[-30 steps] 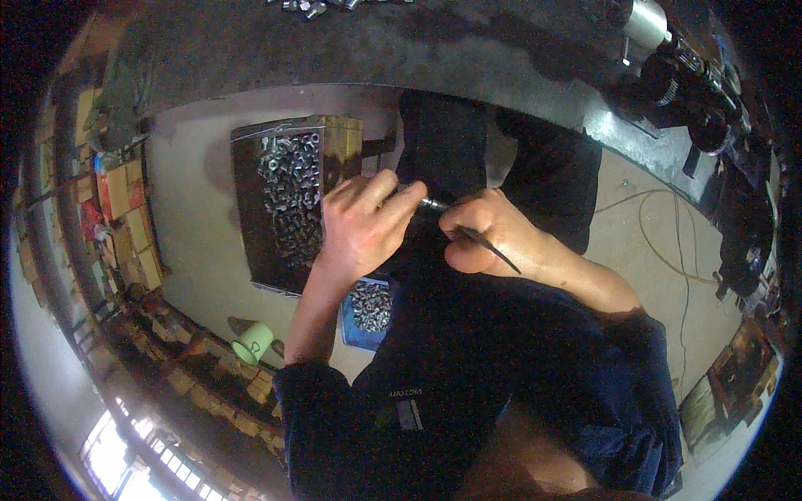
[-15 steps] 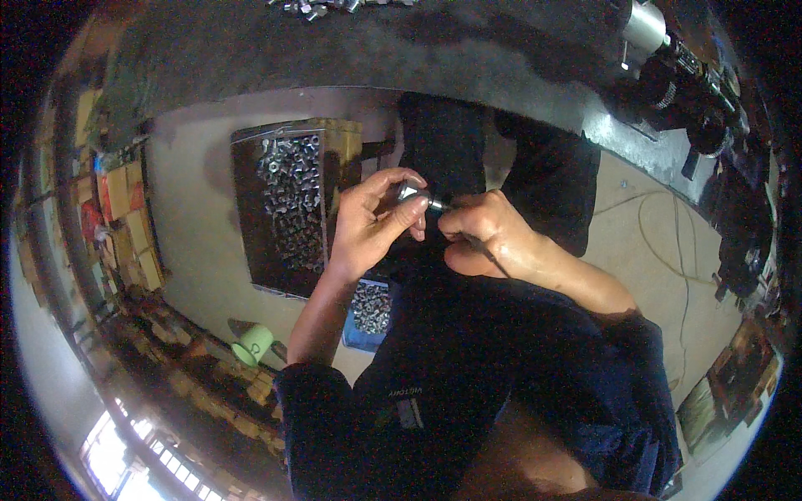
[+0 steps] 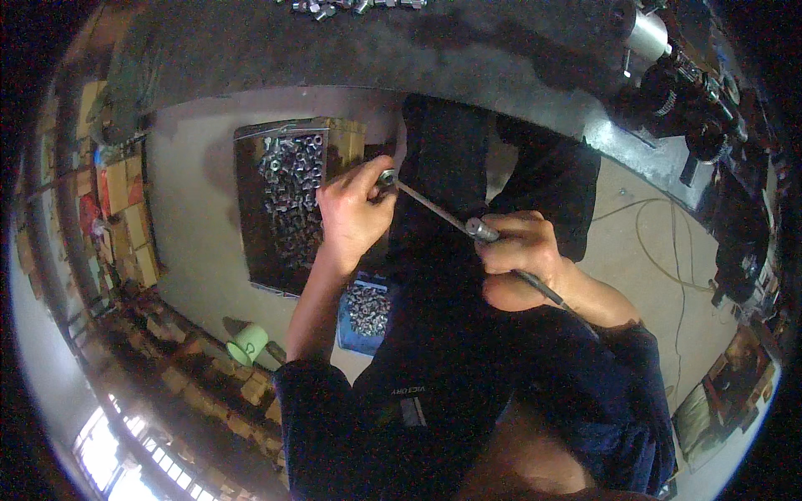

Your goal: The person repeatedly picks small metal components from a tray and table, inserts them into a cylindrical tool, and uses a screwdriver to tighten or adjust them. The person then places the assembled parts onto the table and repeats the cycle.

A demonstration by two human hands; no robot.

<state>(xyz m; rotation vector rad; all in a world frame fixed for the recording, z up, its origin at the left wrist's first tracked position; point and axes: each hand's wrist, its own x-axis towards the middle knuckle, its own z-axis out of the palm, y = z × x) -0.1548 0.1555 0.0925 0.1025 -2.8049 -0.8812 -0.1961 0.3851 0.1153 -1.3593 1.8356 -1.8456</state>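
In front of my lap, my left hand point(image 3: 355, 204) is closed, with thumb and fingers pinching a small round metal fitting point(image 3: 386, 178). My right hand point(image 3: 525, 255) is wrapped round a slim grey metal handpiece point(image 3: 482, 230), with a dark cable or hose point(image 3: 543, 288) trailing back along the forearm. From the handpiece a long thin rod point(image 3: 434, 207) slants up and left, its tip close to the fitting. Whether tip and fitting touch, I cannot tell. The palm side of both hands is hidden.
Left of my knees stands a box point(image 3: 246, 200) of several metal fittings. Below it is a blue bin point(image 3: 359, 341) with more small parts. Fittings point(image 3: 359, 7) lie on the dark bench point(image 3: 376, 54), which holds a machine point(image 3: 647, 33) at right. A green cup point(image 3: 248, 344) lies left.
My hands have moved apart: the left up and left with the fitting, the right down and right with the handpiece. More of the thin rod now shows between them.
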